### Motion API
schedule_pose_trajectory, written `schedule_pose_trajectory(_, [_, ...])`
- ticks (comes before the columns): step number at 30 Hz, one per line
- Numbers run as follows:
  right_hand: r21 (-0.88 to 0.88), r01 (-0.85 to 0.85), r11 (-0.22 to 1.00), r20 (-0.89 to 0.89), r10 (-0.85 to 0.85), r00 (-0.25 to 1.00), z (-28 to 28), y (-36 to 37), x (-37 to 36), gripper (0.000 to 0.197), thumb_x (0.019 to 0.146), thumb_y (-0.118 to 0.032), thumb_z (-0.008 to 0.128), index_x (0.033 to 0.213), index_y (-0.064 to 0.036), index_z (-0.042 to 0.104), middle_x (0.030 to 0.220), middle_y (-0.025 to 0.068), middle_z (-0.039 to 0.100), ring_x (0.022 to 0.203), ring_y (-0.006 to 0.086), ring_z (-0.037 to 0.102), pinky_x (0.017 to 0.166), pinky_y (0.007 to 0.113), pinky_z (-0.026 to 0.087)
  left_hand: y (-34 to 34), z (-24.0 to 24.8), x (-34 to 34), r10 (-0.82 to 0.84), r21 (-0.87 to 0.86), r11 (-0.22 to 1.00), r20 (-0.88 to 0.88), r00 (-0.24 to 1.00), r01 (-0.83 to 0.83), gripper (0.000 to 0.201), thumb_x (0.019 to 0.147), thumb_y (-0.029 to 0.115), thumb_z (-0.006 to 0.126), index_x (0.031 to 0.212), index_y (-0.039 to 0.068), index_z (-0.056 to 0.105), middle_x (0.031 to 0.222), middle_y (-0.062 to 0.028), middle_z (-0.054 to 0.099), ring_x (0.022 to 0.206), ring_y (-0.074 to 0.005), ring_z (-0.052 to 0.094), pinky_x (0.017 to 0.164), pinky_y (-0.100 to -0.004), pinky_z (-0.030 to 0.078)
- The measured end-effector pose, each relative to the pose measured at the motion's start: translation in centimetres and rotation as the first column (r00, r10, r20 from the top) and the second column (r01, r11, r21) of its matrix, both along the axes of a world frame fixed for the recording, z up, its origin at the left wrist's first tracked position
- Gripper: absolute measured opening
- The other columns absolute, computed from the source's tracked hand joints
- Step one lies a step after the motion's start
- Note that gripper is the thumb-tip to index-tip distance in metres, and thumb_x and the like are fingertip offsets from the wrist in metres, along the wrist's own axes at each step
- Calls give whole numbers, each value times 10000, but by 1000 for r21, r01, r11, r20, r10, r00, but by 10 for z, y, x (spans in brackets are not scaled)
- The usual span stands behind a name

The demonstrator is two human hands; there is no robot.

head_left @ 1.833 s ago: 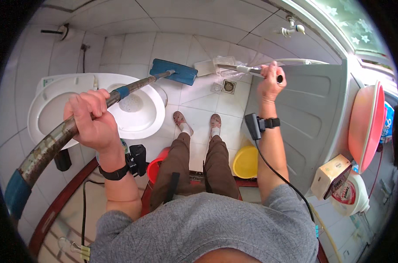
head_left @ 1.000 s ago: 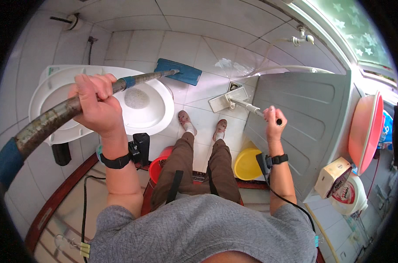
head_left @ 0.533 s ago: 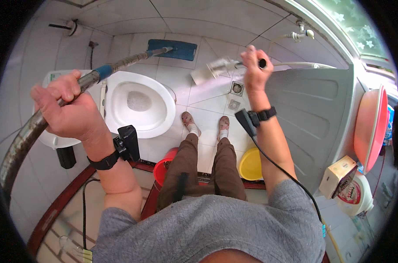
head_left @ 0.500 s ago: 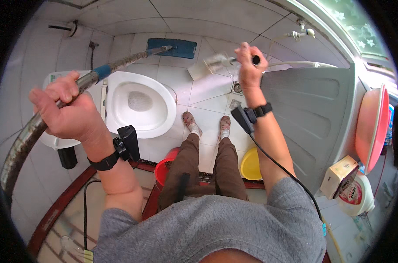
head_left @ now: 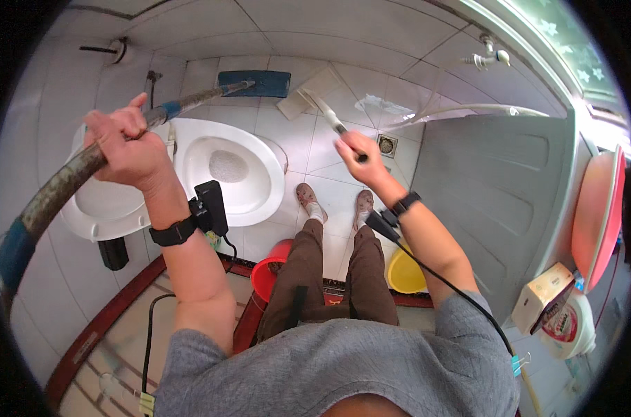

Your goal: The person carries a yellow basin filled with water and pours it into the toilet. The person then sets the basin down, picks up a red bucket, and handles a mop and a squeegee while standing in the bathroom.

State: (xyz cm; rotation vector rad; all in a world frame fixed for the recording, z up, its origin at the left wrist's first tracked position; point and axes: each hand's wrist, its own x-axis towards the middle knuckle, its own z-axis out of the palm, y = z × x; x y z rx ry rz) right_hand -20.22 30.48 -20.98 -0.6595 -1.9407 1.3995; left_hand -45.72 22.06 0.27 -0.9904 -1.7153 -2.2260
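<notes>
My left hand (head_left: 124, 149) grips the worn, blue-banded pole (head_left: 69, 172) of a long-handled flat mop. The pole slants over the white toilet (head_left: 263, 177), and its blue flat head (head_left: 277, 84) lies on the tiles near the far wall. My right hand (head_left: 362, 161) is closed around the dark handle of a short white tool (head_left: 324, 110). The tool's pale, flat end is blurred against the floor, just right of the mop head, so I cannot make out its kind. Both wrists carry black straps with small devices.
A drain cover (head_left: 387, 144) sits right of the tool, near a shiny wet patch and a pale hose (head_left: 461, 110). A grey panel (head_left: 489, 194) stands at the right, beside pink basins (head_left: 593, 222). A red bucket (head_left: 263, 280) and a yellow basin (head_left: 405, 270) flank my legs.
My right hand has swung left and lower, bringing the white tool's end toward the mop head. My left hand has shifted slightly right on the pole, with a finger lifted.
</notes>
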Motion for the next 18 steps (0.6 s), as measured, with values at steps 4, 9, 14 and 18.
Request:
schedule_pose_trajectory(4, [-57, -80, 995, 78, 85, 993, 34, -4, 56, 154, 766, -56, 558, 651, 6, 478, 596, 66, 443, 549, 173, 416, 511, 272, 347, -6, 8, -13, -3, -37, 999, -12, 1000, 3, 378, 859, 217, 421, 512, 76, 365, 439, -13, 306, 403, -123, 301, 682, -454, 446])
schedule_pose_trajectory(9, [-114, 4, 993, 199, 19, 980, 58, 13, 83, 164, 800, -78, 528, 675, 25, 504, 628, 45, 494, 548, 111, 435, 545, 235, 398, -14, 19, -27, 64, 54, 996, 27, 998, -65, 421, 832, 226, 489, 476, 56, 342, 421, -15, 314, 378, -114, 290, 604, -418, 466])
schedule_pose_trajectory(14, [-519, 197, 832, 149, -139, 979, 77, 29, 42, 294, 829, -167, 523, 590, -22, 432, 585, -29, 372, 558, 50, 406, 603, 273, 496, -30, 41, -38, 86, 22, 996, 12, 996, -87, 381, 851, 225, 422, 504, 88, 344, 431, -8, 285, 401, -122, 282, 705, -455, 444])
schedule_pose_trajectory(18, [-541, 153, 827, 91, -124, 988, 105, 25, -10, 311, 822, -181, 532, 588, -15, 412, 596, -17, 368, 553, 57, 404, 606, 293, 521, -41, 59, -55, 99, 94, 991, -45, 994, -94, 419, 845, 258, 428, 481, 80, 322, 419, -13, 289, 389, -130, 283, 679, -465, 445])
